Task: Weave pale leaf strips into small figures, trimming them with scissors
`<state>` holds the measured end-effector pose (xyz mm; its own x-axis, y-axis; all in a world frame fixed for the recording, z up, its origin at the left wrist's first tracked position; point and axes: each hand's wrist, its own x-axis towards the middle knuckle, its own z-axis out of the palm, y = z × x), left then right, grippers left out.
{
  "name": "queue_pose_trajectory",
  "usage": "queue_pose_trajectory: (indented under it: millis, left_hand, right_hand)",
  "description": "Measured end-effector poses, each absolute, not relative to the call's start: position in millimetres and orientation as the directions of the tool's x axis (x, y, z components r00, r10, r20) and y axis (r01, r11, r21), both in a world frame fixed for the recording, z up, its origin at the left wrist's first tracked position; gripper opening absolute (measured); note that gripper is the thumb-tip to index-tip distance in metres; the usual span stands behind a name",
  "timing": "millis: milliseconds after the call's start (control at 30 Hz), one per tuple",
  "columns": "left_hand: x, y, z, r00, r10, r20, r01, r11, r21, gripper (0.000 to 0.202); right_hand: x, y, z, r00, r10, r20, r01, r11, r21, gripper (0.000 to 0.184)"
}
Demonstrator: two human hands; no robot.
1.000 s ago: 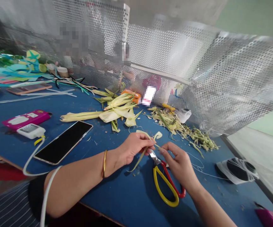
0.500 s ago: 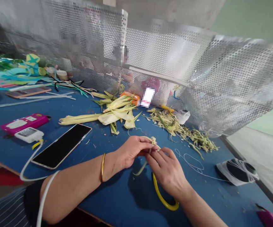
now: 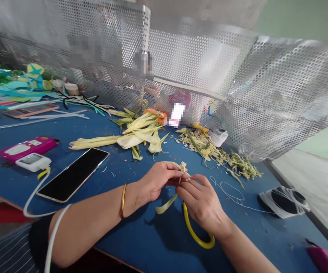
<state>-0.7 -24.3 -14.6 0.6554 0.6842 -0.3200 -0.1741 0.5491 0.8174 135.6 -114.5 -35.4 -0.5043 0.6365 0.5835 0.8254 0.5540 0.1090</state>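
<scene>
Above the blue table, my left hand (image 3: 159, 180) pinches a pale green corn husk strip (image 3: 166, 205) with thumb and fingers. My right hand (image 3: 200, 201) closes on the same strip, and the fingertips of both hands nearly touch. A small knot or fold of husk stands up above the fingers, while the loose tail hangs down between the hands. A yellow ring-shaped bangle (image 3: 193, 236) shows below my right hand, on its wrist side. Beyond my hands lies a bunch of corn husks (image 3: 132, 138).
Husk scraps (image 3: 209, 146) are heaped at the back right. A thread spool (image 3: 284, 202) trails white thread toward my right hand. To the left lie a black phone (image 3: 74, 174) and a magenta device (image 3: 27, 148) with a white cable. A perforated metal screen (image 3: 186, 57) stands behind.
The hanging tail of the husk strip has swung left and shows wider. Both hands keep nearly the same place and grip; the view has shifted slightly.
</scene>
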Motion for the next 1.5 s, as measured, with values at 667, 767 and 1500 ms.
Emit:
queue_pose_trajectory:
  millis: [667,767,1500]
  left_hand:
    - [-2,-23,-11,0.633,0.750,-0.194,-0.086,0.317,0.945,0.011]
    - [-2,-23,-10,0.601,0.778,-0.183,-0.039,0.257,0.966,0.013]
    - [-4,-28,-18,0.802,0.556,-0.216,0.182,0.116,0.976,0.018]
  right_hand:
    - [143,-112,-36,0.087,0.929,0.360,0.748,0.178,-0.640,0.022]
    - [142,-114,-32,0.098,0.928,0.360,0.711,0.188,-0.678,0.026]
    - [144,-110,-37,0.484,0.874,-0.052,-0.004,-0.057,-0.998,0.041]
